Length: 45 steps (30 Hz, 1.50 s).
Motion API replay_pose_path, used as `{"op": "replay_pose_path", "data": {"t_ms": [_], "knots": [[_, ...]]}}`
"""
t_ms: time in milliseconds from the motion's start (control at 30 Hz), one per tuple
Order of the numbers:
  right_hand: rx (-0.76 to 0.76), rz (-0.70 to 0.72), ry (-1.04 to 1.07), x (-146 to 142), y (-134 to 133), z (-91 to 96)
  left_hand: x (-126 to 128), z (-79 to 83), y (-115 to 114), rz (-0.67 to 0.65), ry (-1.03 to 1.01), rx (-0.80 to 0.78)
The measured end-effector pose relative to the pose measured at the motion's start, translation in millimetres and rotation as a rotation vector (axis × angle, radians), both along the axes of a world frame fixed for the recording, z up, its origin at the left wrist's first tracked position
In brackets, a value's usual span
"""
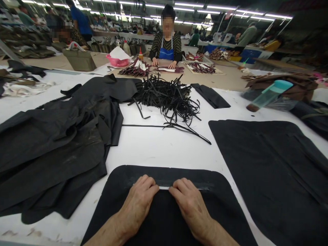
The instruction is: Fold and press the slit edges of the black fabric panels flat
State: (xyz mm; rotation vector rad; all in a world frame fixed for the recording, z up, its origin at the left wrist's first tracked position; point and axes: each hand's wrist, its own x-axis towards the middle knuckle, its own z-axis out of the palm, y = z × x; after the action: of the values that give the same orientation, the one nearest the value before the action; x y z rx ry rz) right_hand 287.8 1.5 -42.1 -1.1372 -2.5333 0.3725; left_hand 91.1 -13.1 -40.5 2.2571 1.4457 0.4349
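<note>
Pinched black panel (166,217) along white strip (164,188), apparently, with left hand (142,198) and right hand (188,198) (tangled black strips (166,94) beyond, on counter (151,148)).

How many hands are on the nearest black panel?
2: the left hand, left of the short white line on the black panel, and the right hand, right of it.

Upper right corner nearly black, far background dim and soft. Rows of ceiling tubes (189,5) glare white. Tabletop (148,147) bright, fairly evenly lit, shadows faint. Dull sheen along far part of near black sheet (166,213), detail lost lower down. Wide-angle stretch toward edges; turquoise-topped container (269,94) at right blurred.
</note>
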Motion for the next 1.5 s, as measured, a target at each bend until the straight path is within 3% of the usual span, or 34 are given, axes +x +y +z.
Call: {"op": "replay_pose_path", "data": {"t_ms": [133,300,433,700,900,1167,1500], "knots": [[0.021,0.056,-0.042,3.9,-0.3,-2.6,-2.7,-2.9,-2.6,-0.094,0.060,0.091],[0.048,0.117,-0.095,7.9,-1.6,-6.1,-0.7,-7.1,-9.4,-0.280,0.314,0.367],[0.124,0.163,-0.131,6.9,-3.5,-6.0,10.3,-12.4,-18.1,-0.232,0.469,0.524],[0.189,0.198,-0.190,14.7,-3.5,-5.2,33.2,-10.2,-30.0,-0.089,0.634,0.462],[0.145,0.233,-0.238,44.8,-3.6,-2.8,37.6,3.3,-32.3,-0.088,0.710,0.402],[0.152,0.220,-0.286,75.1,-4.1,2.8,49.7,3.8,-28.5,-0.085,0.733,0.302],[0.229,0.143,-0.359,105.2,-10.5,5.6,56.6,16.9,-23.3,-0.126,0.840,0.335]]}}
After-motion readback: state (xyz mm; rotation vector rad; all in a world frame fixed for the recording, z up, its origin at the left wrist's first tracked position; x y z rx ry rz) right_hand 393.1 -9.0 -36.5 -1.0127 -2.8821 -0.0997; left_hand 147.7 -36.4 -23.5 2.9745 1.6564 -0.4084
